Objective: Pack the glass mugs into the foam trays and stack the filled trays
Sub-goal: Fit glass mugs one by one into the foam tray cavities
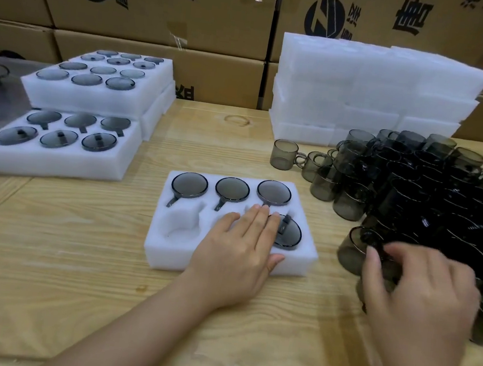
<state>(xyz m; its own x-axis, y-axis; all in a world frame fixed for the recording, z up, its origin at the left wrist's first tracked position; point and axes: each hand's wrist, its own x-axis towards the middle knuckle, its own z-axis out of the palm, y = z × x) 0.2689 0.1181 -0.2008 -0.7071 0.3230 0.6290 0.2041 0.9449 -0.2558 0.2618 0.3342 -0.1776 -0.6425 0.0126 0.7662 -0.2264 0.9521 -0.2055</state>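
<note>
A: Centre of the desk (74,284)?
B: One foam tray (155,250), six pockets. Four mugs (189,184) in it: all three back pockets, plus front right. Front-left pocket bare. Front-middle is hidden under the left hand (236,251), which lies flat, fingers straight, gripping nothing.
A: Other hand?
B: The right hand (422,297) is blurred, fingers curled on a loose mug (352,251) at the near edge of the mug pile (429,196), right side of the desk. Pile's too dense to count.
A: Left edge?
B: One filled tray (57,163), six mugs. Behind it, at the back-left corner, a raised stack (88,99), twelve mugs showing on top.
A: Back right?
B: Empty trays (363,85) piled up, count unclear. Cardboard boxes (163,4) behind the desk.
</note>
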